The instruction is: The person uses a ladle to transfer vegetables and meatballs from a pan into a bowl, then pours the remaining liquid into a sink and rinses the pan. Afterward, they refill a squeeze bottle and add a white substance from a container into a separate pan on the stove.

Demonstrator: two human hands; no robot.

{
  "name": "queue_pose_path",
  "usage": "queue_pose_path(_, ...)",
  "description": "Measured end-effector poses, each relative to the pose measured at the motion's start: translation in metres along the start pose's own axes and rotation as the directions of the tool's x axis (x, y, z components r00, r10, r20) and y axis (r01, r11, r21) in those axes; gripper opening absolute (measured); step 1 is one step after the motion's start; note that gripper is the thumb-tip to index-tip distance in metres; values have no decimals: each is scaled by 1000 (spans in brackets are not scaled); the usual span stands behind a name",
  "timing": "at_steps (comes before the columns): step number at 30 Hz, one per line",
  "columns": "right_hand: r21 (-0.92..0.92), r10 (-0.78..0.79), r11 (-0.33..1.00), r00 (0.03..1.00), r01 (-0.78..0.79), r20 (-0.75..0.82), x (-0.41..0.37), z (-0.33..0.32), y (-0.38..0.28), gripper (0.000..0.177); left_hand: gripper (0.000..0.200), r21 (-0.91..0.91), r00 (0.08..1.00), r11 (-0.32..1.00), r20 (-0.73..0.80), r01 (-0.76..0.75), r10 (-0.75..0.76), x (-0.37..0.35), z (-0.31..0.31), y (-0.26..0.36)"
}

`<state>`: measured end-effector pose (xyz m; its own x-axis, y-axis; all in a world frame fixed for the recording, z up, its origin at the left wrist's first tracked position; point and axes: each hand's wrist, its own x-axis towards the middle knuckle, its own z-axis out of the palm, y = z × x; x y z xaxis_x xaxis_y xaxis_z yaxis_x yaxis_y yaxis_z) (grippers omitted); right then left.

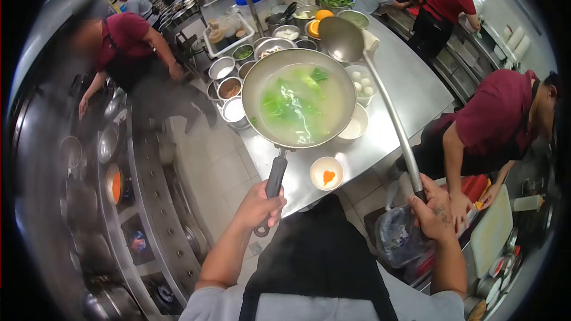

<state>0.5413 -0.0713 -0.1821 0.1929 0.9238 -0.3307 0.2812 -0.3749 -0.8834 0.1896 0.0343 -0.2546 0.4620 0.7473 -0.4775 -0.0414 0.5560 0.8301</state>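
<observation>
The left grip (260, 204) is closed around the black handle of a pan (253, 86), which is held up over the near part of the metal tabletop (410, 77). In the pan lie leafy greens (315, 78) in cloudy liquid. The right grip (433, 209) is wrapped around the lower end of a long ladle (341, 38); its scoop hangs just past the pan's far right edge, and I cannot tell whether the two touch.

Nearer than the pan, a small bowl (315, 179) holds a patch of orange sauce. Just right of the pan stands a white bowl (359, 122), with egg-like balls (361, 81) behind it. Left of the pan, metal tubs (229, 87) of seasonings crowd together. Well left of the pan is a stove (134, 211) with a flame burning; right of it, a person in a maroon shirt (496, 110) works at a cutting board (491, 229).
</observation>
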Motion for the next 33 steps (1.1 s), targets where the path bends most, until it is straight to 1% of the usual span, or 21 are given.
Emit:
queue_pose_path(1,-13,-4,1000,1000,4,8,0,7,4,40,14,12,1000,1000,13,-1,1,-3,-4,-2)
queue_pose_path(2,-78,-105,991,994,106,17,1,15,14,40,14,-1,1000,1000,10,-9,9,-7,-8,-4)
queue_pose_path(4,-152,-210,964,975,220,78,-4,24,18,38,13,-4,999,1000,36,-15,15,-14,-16,-8)
queue_pose_path(5,-163,-210,962,974,221,83,-12,27,13,38,13,-16,999,1000,36,-19,19,-17,-19,-8)
queue_pose_path(7,123,84,987,984,-104,158,-35,30,-7,35,13,34,999,999,40,-12,11,-24,-26,-9)
queue_pose_path(11,187,120,970,977,-153,177,-60,31,-19,36,13,28,998,999,59,-25,24,-35,-37,-14)
queue_pose_path(13,158,144,973,977,-169,160,-68,38,-23,38,11,26,997,999,69,-34,32,-40,-41,-20)
queue_pose_path(15,-6,104,995,990,-104,91,-73,48,-23,36,11,17,995,999,89,-47,46,-46,-47,-25)
queue_pose_path(16,-10,103,995,991,-102,83,-72,51,-16,36,12,9,993,998,103,-58,57,-49,-49,-28)
queue_pose_path(17,-187,-115,975,992,122,48,-65,53,-5,36,12,6,992,998,109,-63,62,-51,-51,-31)
queue_pose_path(18,-361,-328,874,943,326,56,-59,57,5,36,12,3,992,998,107,-66,65,-54,-53,-34)
queue_pose_path(19,-366,-331,871,942,328,55,-54,64,9,36,12,-1,992,998,102,-70,69,-57,-55,-35)
queue_pose_path(20,-377,-454,809,887,451,85,-50,75,7,33,12,-5,992,997,102,-75,75,-59,-57,-37)
queue_pose_path(21,-243,-239,935,965,259,109,-57,81,-3,31,12,-4,992,998,108,-69,70,-62,-59,-39)
queue_pose_path(22,-126,-11,992,992,27,127,-65,91,-21,28,12,-6,992,998,112,-63,63,-65,-60,-41)
queue_pose_path(23,-134,-12,991,991,30,135,-65,96,-23,28,12,-14,992,998,106,-66,67,-67,-62,-42)
queue_pose_path(25,115,60,989,971,-89,229,-68,104,-24,27,14,64,992,997,114,-52,45,-72,-64,-43)
queue_pose_path(27,173,72,977,960,-121,269,-72,110,-25,32,14,72,992,996,116,-52,44,-75,-68,-46)
queue_pose_path(30,387,133,878,921,-281,367,-81,119,-23,39,14,77,992,996,117,-55,46,-83,-70,-45)
queue_pose_path(31,381,132,880,917,-282,376,-85,121,-22,39,15,72,992,996,118,-57,48,-85,-69,-44)
queue_pose_path(33,486,107,808,893,-334,437,-93,124,-24,39,14,67,992,995,109,-78,70,-86,-70,-46)
